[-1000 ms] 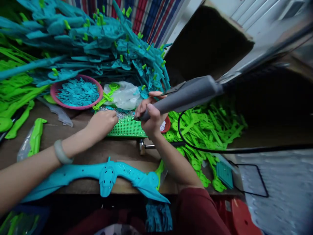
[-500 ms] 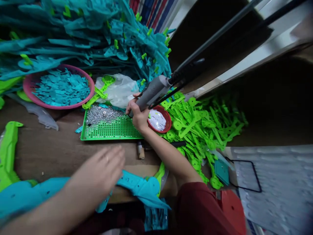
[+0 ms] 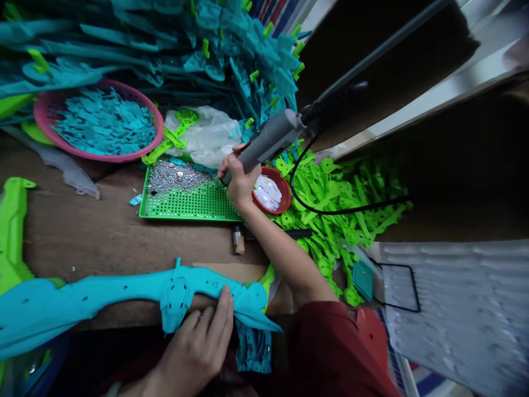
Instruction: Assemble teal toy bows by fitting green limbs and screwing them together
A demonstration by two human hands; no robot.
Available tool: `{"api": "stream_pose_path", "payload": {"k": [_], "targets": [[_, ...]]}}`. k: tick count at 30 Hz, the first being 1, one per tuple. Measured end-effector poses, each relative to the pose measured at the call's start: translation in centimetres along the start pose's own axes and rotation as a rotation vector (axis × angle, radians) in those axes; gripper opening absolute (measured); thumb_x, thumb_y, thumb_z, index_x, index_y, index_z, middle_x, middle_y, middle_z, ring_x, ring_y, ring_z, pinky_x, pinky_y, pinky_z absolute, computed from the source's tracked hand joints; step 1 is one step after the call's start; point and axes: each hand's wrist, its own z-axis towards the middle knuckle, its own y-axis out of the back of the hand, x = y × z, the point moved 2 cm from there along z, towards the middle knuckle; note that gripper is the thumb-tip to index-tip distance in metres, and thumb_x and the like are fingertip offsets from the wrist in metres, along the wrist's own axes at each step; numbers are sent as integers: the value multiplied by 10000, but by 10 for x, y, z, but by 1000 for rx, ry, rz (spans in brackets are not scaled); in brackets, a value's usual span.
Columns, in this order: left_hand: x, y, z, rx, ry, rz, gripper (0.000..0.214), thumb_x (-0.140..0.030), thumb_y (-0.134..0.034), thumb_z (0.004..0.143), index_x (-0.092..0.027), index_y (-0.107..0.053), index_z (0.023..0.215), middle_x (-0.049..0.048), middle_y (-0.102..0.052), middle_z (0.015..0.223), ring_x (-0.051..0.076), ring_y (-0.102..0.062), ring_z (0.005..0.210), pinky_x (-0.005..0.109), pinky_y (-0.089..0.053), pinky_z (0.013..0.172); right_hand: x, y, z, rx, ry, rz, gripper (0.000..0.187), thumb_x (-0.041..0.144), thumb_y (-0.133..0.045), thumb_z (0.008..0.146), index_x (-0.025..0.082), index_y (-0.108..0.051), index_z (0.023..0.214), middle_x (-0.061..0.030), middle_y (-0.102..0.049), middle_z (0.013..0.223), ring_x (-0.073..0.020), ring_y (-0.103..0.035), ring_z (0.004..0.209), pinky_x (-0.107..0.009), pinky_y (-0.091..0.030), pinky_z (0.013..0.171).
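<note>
My right hand (image 3: 242, 182) is closed around a grey electric screwdriver (image 3: 270, 140) that hangs tilted from a rod. Its lower end points down over the green perforated tray (image 3: 202, 204), near a heap of small metal screws (image 3: 176, 179). A long turquoise plastic piece (image 3: 124, 289), shaped like a toy bow, lies along the front edge of the table. My left hand (image 3: 202, 342) rests against its right part, fingers stretched out and fingertips touching the surface. Beside my right wrist stands a red bowl (image 3: 286, 201) of small white pieces (image 3: 268, 193).
Behind the tray are a pink basket (image 3: 99, 157) of turquoise bits, a clear plastic bag (image 3: 210, 135) and a tall turquoise pile (image 3: 165, 49). Bright green parts (image 3: 330, 215) are heaped at the right. A black cord (image 3: 330, 212) loops over them. A dark handled tool (image 3: 238, 240) lies before the tray.
My left hand has moved right and down from above the turquoise piece onto its right part. My right hand keeps the screwdriver over the tray. The cord now hangs in a wide loop.
</note>
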Motion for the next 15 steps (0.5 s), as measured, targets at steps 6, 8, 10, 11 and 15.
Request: {"api": "stream_pose_path", "payload": {"k": [6,8,10,11,15], "targets": [[-2,-1,4,-39,32,36,359,-20,-447,850,-18,-680,1123,209,-663,1224,160,-654,656,271,-495,514,54,2,-24,-80,16,3,402,520,-598,747,274,-468,1037,94,-403,565,-97,-450,413,-260,-422,436],[-2,-2,3,-59,42,22,351,-17,-448,853,-20,-681,1116,197,-672,1217,158,-653,659,270,-495,519,84,7,-57,-32,0,50,336,491,-584,777,301,-477,1033,92,-392,550,-101,-426,383,-249,-391,381],[-2,-4,2,-68,75,-15,349,-13,-440,857,-28,-678,1113,184,-691,1189,154,-648,653,273,-487,526,109,12,-96,141,-41,101,300,454,-592,801,336,-496,1059,88,-422,536,-108,-427,359,-244,-388,346],[-2,-4,1,-74,94,-41,349,-14,-427,862,-33,-675,1107,178,-709,1148,155,-643,642,277,-479,522,117,15,-116,228,-72,102,326,433,-597,805,353,-500,1105,81,-448,543,-118,-461,373,-252,-415,356],[-1,-5,-1,-115,130,-116,343,-21,-378,881,-61,-664,1066,123,-747,893,167,-607,587,295,-431,491,122,25,-167,234,-134,57,383,388,-584,780,396,-509,1156,78,-443,519,-135,-477,371,-270,-434,364]]}}
